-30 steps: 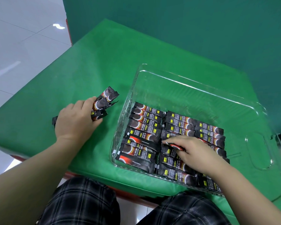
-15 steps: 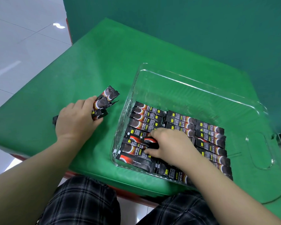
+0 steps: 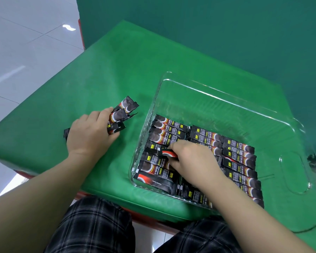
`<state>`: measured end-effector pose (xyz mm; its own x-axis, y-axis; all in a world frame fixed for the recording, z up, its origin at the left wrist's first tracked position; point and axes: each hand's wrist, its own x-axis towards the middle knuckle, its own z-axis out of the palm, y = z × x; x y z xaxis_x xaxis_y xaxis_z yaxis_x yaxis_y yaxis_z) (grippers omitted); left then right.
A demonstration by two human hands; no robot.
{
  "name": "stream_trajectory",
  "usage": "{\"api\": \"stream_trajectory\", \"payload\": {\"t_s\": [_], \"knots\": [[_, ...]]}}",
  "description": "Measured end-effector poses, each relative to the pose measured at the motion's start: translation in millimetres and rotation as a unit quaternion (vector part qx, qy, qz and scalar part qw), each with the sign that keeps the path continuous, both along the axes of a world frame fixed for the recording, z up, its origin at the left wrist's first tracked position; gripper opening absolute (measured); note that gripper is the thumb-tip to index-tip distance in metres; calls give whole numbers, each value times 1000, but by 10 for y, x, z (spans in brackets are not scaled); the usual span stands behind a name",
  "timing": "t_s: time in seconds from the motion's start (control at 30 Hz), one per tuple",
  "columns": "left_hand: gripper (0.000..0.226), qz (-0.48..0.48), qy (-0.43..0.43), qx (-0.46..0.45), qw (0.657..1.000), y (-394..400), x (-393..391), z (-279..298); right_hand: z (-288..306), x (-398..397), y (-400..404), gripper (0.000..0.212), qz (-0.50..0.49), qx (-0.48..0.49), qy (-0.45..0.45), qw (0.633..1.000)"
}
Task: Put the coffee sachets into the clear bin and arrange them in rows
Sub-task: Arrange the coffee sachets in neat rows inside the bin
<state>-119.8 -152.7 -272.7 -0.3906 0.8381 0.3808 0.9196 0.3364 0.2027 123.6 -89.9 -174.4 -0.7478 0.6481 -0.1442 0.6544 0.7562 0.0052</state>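
Right hand (image 3: 192, 159) shifted leftward, pinching glossy sachet (image 3: 167, 153) inside clear bin (image 3: 226, 99); left hand (image 3: 89, 136) grips bundle (image 3: 121, 115).

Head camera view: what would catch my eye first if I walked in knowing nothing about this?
Probably the clear bin on the green table, its near half lined with rows of dark coffee sachets. Next, the right hand inside the bin, pinching a red-and-black sachet over the left rows. Beside the bin, the left hand grips a bundle of sachets on the table.
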Motion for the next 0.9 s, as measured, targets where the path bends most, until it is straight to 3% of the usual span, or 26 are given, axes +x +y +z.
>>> {"api": "stream_trajectory", "payload": {"t_s": [0.27, 0.4, 0.67, 0.9], "knots": [[62, 7, 1, -10, 1000, 0, -14, -15, -6, -108, 123, 26, -47, -103, -19, 993], [62, 4, -1, -4, 1000, -4, -7, -8, -43, -143, 113, 31, -61, -81, -20, 995], [62, 5, -6, -3, 1000, 4, -2, -11, -93, -165, -58, 40, -25, -90, 18, 995], [61, 13, -1, -14, 1000, 16, -13, -34, -101, -168, -139, 34, 15, -141, 13, 990]]}}
